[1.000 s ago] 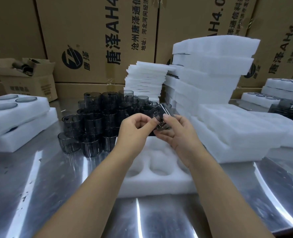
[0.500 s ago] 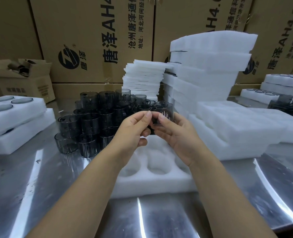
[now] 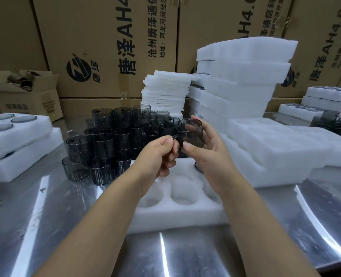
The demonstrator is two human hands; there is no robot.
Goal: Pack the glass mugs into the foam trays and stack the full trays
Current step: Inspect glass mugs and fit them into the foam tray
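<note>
A dark smoked glass mug [image 3: 191, 134] is held in the air above a white foam tray [image 3: 177, 212] with round pockets. My right hand [image 3: 207, 154] wraps its fingers and thumb round the mug's body. My left hand [image 3: 157, 154] pinches the mug's handle at its left side. A pile of several more smoked glass mugs [image 3: 113, 140] stands stacked behind the tray to the left. One mug's rim [image 3: 197, 166] peeks out in a tray pocket beneath my right hand.
Filled foam trays [image 3: 15, 136] sit stacked at the left. Tall stacks of foam trays [image 3: 241, 80] and foam sheets [image 3: 165, 92] stand behind, with more trays [image 3: 275, 152] at the right. Cardboard boxes [image 3: 109, 47] wall the back. The table [image 3: 45, 216] is shiny metal.
The mug has been turned in my hands from tilted to nearly upright, and my left hand has shifted onto its handle. The view has moved slightly closer.
</note>
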